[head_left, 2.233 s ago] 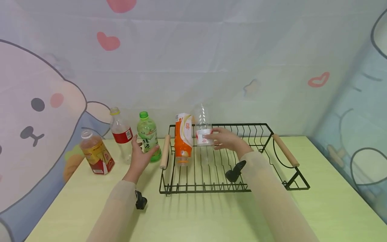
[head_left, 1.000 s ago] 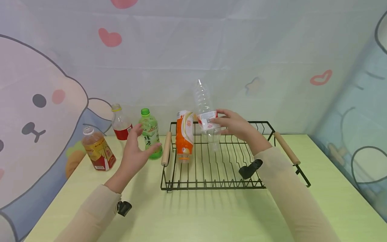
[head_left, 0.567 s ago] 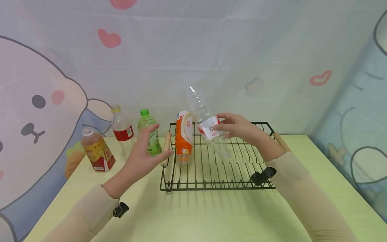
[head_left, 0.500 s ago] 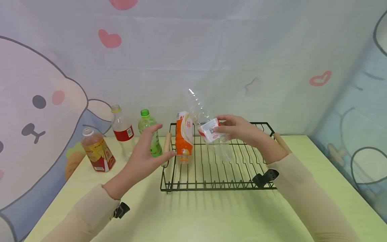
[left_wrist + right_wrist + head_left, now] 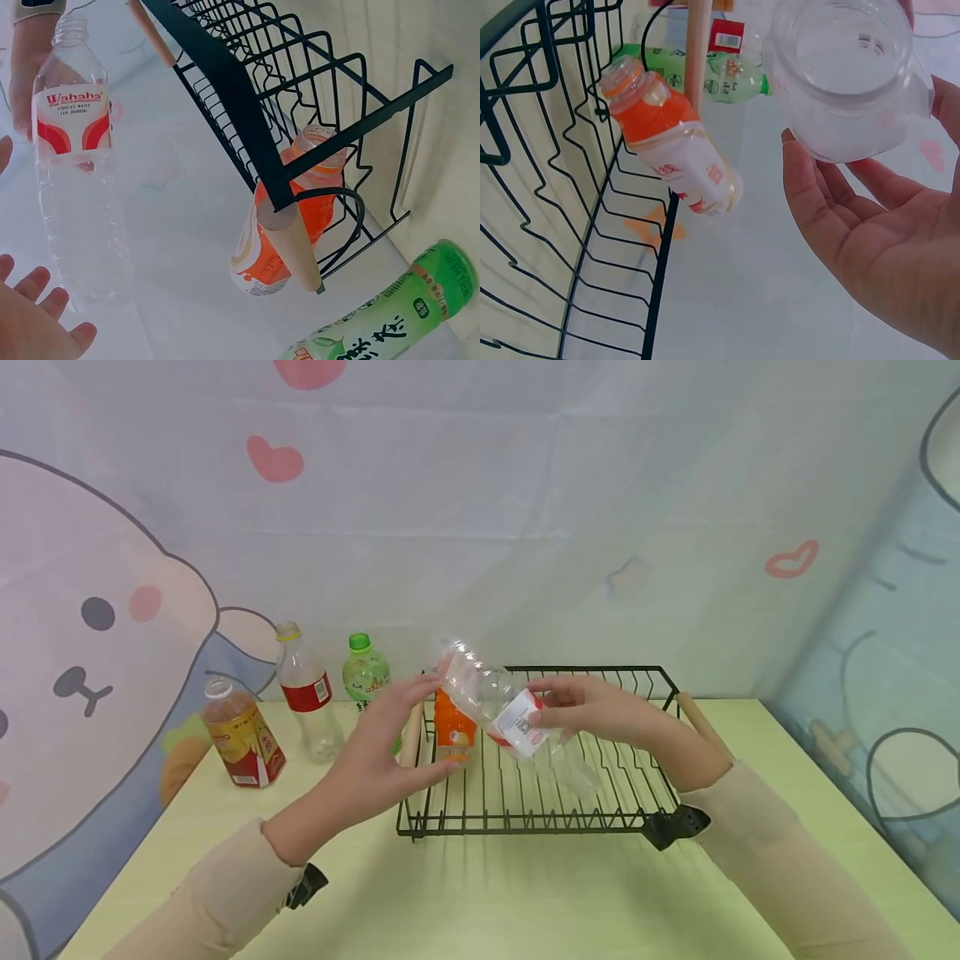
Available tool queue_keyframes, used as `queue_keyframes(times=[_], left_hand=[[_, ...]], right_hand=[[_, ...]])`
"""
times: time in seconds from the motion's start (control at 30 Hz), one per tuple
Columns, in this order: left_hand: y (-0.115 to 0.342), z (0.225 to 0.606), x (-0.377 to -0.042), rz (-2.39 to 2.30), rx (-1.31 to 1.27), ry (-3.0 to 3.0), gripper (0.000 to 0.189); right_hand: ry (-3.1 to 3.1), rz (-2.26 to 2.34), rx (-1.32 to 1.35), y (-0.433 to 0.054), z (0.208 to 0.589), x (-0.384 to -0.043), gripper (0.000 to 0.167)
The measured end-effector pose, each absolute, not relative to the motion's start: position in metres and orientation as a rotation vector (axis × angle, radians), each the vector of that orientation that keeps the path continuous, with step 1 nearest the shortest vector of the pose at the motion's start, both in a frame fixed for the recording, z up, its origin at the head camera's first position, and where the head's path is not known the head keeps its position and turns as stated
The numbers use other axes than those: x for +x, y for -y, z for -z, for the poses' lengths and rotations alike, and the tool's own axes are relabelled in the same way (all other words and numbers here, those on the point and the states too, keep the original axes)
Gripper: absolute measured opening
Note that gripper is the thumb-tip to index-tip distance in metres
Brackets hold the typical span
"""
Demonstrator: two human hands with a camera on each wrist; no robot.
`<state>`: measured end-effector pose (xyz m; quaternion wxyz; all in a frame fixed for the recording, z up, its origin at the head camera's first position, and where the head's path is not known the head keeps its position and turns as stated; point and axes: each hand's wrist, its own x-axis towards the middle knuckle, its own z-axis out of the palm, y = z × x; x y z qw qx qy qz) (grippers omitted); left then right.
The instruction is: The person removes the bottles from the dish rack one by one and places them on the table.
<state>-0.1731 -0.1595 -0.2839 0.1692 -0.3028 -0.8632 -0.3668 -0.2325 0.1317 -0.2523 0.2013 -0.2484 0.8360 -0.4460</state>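
Observation:
In the head view my right hand (image 5: 611, 710) pinches a clear Wahaha water bottle (image 5: 519, 725) by its labelled middle, tilted above the rack. The bottle's neck points lower right and its base upper left. My left hand (image 5: 371, 764) has thumb and fingers spread just left of the base; the left wrist view shows its fingertips (image 5: 54, 301) close beside the bottle's lower end. An orange-labelled bottle (image 5: 453, 731) stands neck down in the black wire rack (image 5: 525, 833), partly covered by the clear bottle. The right wrist view looks at the open neck (image 5: 847, 52).
Left of the rack stand a green tea bottle (image 5: 367, 672), partly behind my left hand, a red-labelled clear bottle (image 5: 307, 696) and a squarish yellow-and-red bottle (image 5: 243, 739). The rack has wooden handles (image 5: 705, 724) at both ends. A printed cloth (image 5: 525, 510) hangs behind the table.
My right hand lifted the clear bottle off the rack, then tipped and lowered it, swinging its base left. My left hand moved from beside the green bottle rightward to the clear bottle's base.

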Motion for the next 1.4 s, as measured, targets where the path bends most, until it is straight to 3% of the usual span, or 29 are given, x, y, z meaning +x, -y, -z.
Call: queue_keyframes(times=[0.73, 1.4], left_hand=[[0.146, 0.288, -0.174, 0.564, -1.021, 2.428, 0.08], [0.143, 0.297, -0.17, 0.498, -1.092, 2.457, 0.072]], right_hand=[[-2.255, 1.006, -0.889, -0.113, 0.257, -0.215, 0.055], [-2.24, 0.928, -0.928, -0.106, 0.257, -0.214, 0.051]])
